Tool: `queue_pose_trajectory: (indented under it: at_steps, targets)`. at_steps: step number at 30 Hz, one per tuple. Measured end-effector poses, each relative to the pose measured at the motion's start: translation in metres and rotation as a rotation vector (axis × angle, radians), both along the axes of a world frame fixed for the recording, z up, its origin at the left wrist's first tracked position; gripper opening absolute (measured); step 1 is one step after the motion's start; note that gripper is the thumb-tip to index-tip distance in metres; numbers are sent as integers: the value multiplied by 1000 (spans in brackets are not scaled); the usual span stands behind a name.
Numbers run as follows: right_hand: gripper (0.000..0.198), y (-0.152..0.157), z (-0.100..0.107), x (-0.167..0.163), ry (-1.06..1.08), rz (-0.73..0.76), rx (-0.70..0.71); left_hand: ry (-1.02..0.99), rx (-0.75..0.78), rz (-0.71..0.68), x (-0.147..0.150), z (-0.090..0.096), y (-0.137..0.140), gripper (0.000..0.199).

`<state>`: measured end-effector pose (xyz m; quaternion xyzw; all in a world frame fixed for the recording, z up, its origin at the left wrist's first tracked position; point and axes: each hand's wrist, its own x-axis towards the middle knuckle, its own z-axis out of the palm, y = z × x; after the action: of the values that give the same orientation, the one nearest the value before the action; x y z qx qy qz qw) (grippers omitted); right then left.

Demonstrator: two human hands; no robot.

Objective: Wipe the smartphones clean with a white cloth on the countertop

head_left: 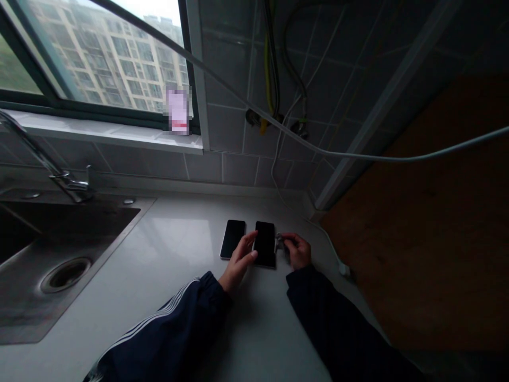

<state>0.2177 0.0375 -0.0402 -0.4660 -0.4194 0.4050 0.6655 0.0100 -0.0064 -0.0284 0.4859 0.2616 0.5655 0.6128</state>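
Note:
Two dark-screened smartphones lie side by side on the white countertop, their screens up. My left hand [239, 261] reaches over the gap between them. Its thumb and index finger are apart at the left edge of the right smartphone [265, 244], appearing to touch it. The left smartphone [233, 240] is partly behind that hand. Beside the right phone's right edge, my right hand [298, 250] is closed in a pinch on a small shiny item [279, 240], too small and dim to name.
A steel sink [85, 233] with a chrome faucet [71, 183] is on the left. A white cable [358, 156] crosses the upper view. A white plug [344, 269] lies near the right edge of the countertop [178, 297], by a brown wooden panel [429, 233]. A blurred-out pink item [178, 110] stands on the windowsill.

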Motion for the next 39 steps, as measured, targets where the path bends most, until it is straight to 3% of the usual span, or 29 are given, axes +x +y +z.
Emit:
queue_pose_trajectory:
  at_steps: [5, 9, 13, 21, 26, 31, 39]
  targets:
    - [27, 0, 5, -2, 297, 91, -89, -211, -278, -27, 1, 19, -4, 59]
    - [31, -4, 15, -6, 419, 142, -173, -274, -409, -59, 1, 34, -10, 62]
    - [30, -5, 20, -7, 466, 167, -226, -289, -483, -66, -2, 35, -9, 64]
    - [36, -3, 17, 0, 473, 192, -236, -206, -445, -129, -16, 31, 0, 77]
    - [39, -3, 14, 1, 426, 221, -221, -184, -517, -134, -10, 21, 1, 71]
    - [39, -6, 14, -5, 397, 242, -244, -142, -523, -244, -2, 16, -1, 73]
    - [38, -17, 18, -18, 356, 304, -227, 54, -500, -129, -1, 12, -5, 96]
